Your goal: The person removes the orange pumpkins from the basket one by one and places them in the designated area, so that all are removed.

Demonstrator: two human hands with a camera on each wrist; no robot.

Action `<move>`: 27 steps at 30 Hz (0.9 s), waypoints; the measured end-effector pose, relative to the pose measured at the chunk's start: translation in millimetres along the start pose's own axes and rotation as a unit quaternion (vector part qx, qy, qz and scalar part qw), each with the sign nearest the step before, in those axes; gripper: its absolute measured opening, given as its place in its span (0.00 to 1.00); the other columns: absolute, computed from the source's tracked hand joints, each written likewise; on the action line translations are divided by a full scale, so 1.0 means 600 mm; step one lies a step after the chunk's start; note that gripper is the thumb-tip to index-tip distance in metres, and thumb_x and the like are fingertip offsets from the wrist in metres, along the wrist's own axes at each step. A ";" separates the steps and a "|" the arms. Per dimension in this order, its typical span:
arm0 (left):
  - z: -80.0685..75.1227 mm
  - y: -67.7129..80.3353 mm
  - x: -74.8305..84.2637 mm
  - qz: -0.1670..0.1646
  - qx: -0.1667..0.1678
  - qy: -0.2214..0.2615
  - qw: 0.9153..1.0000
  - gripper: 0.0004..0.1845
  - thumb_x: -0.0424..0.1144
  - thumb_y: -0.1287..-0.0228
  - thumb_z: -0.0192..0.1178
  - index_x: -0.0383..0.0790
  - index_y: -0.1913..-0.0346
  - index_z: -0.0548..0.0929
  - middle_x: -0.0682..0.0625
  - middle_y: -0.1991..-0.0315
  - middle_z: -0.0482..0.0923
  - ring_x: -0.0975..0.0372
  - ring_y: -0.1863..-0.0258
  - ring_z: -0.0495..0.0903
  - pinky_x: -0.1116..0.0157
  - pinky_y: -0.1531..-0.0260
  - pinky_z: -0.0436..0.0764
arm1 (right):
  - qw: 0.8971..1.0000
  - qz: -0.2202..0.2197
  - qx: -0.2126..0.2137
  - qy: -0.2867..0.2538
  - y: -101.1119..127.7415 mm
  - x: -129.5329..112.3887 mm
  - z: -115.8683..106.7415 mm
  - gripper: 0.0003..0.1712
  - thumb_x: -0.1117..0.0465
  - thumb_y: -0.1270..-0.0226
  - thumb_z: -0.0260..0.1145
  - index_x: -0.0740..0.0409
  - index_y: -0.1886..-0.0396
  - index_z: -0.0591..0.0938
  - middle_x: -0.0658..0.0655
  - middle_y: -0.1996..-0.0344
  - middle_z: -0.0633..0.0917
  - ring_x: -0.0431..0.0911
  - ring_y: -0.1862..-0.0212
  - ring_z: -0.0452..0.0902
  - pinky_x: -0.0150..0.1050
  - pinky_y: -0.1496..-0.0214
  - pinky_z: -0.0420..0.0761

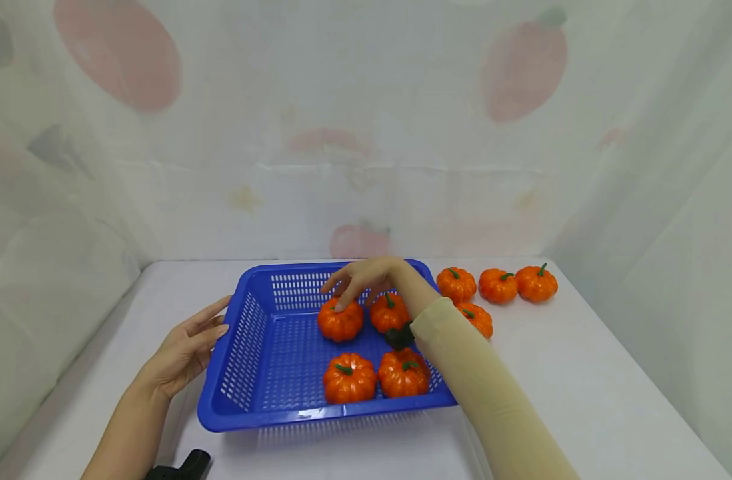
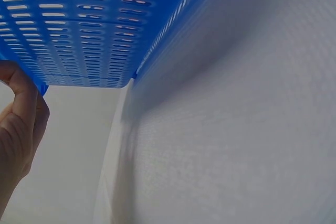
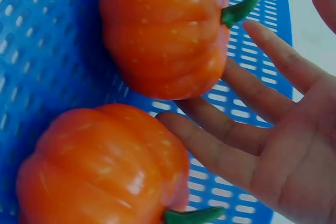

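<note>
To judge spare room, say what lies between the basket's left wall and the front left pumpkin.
In the head view, only bare basket floor lies between the left wall and the front left pumpkin.

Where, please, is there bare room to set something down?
Bare: inside the blue basket, between its left wall and pumpkins; the table right of the sleeve. Crowded: the basket's right half, with four pumpkins and the right hand.

Your head camera looked forward and down from above your left hand (image 1: 189,350) and right hand (image 1: 366,275), taking in both. The left wrist camera, low beside its hand, closely faced the slotted outside of the basket (image 1: 264,418). The right looked very closely past its palm at two pumpkins (image 3: 165,35), sharing that hand with the head view.
</note>
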State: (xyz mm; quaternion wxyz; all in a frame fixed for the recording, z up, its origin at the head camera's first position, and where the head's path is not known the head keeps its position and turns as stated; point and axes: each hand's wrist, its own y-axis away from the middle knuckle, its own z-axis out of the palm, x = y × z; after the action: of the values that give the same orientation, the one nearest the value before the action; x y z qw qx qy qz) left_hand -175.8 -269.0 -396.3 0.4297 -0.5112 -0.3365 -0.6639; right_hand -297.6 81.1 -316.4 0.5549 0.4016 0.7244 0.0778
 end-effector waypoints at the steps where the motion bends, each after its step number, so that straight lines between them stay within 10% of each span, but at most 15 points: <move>1: 0.000 0.001 0.000 -0.001 0.001 0.001 1.000 0.29 0.28 0.24 0.45 0.54 0.25 0.63 0.55 0.50 0.80 0.67 0.57 0.86 0.69 0.57 0.87 | 1.000 0.003 -0.001 0.004 -0.002 0.001 0.002 0.36 0.55 0.37 0.70 0.43 0.30 0.71 0.55 0.26 0.68 0.52 0.25 0.64 0.54 0.31 0.75; 12: -0.001 0.005 0.004 -0.008 0.004 0.000 1.000 0.31 0.29 0.24 0.45 0.51 0.23 0.57 0.55 0.49 0.79 0.67 0.56 0.85 0.69 0.57 0.87 | 0.999 0.016 -0.026 0.041 -0.020 0.010 0.021 0.43 0.61 0.45 0.74 0.44 0.28 0.69 0.56 0.23 0.60 0.54 0.23 0.54 0.58 0.25 0.67; 27: -0.001 0.006 0.006 -0.009 0.007 -0.010 1.000 0.31 0.29 0.24 0.45 0.50 0.22 0.56 0.55 0.50 0.78 0.67 0.56 0.85 0.69 0.57 0.87 | 0.997 0.007 -0.029 0.065 -0.022 0.009 0.025 0.47 0.70 0.47 0.73 0.46 0.27 0.68 0.56 0.29 0.66 0.50 0.35 0.67 0.45 0.32 0.77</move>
State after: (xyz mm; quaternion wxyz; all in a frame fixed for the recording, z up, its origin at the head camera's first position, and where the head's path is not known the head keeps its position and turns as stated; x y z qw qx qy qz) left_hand -173.3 -271.8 -392.9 0.4237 -0.5116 -0.3503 -0.6603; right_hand -291.3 71.0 -333.1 0.5176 0.3844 0.7535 0.1290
